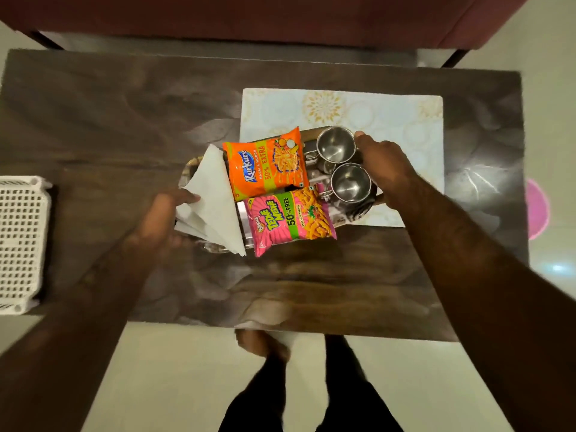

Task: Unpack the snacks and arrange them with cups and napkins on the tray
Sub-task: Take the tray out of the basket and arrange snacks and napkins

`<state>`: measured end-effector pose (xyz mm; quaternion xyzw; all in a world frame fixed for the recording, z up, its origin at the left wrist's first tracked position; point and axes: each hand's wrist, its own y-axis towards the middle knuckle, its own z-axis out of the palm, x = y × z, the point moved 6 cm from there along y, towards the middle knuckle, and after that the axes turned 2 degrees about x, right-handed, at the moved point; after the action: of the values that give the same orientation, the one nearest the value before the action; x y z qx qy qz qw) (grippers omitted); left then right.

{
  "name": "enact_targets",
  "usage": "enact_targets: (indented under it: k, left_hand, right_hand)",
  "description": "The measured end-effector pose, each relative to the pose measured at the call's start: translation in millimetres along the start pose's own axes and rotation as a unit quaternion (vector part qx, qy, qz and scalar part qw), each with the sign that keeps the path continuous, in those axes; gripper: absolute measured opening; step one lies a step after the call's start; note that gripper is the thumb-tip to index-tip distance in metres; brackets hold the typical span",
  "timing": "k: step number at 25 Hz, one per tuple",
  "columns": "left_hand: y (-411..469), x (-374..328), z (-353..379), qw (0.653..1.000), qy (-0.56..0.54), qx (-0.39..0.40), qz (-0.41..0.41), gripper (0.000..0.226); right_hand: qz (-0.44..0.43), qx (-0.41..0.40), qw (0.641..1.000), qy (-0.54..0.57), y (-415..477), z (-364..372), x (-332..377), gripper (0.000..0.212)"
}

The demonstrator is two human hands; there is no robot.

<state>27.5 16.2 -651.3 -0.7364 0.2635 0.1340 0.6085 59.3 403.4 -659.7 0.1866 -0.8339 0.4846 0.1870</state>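
Note:
A shiny steel tray (190,165) rests tilted on the dark wooden table, its right part over a pale placemat (389,120). On the tray lie white folded napkins (215,198) at the left, an orange Kurkure packet (268,163) and a pink Tedhe Medhe packet (290,218) in the middle, and two steel cups (336,145) (350,182) at the right. My left hand (156,226) grips the tray's left end beside the napkins. My right hand (383,163) grips the tray's right end next to the cups.
A white perforated plastic basket (21,241) stands at the table's left edge. A maroon sofa (280,17) runs behind the table. My legs and a bare foot (261,344) show below the table's near edge. A pink object (537,207) lies on the floor at the right.

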Motion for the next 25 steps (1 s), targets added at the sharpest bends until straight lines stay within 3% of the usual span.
enact_targets:
  k: [3,9,25]
  left_hand:
    - [18.4,-22.0,53.7,1.0,0.012,0.024,-0.008,0.063]
    - [59.5,-61.7,124.6,0.999,0.04,0.016,0.029,0.045]
    - [101.5,-82.1,151.1,0.992,0.099,-0.005,0.072,0.048]
  right_hand:
    - [-0.001,-0.032,0.999,0.007,29.9,-40.9,-10.7,0.091]
    - [0.018,-0.034,0.999,0.038,86.8,-78.8,-21.8,0.087]
    - [0.054,-0.044,0.992,0.106,115.1,-71.1,-47.9,0.083]
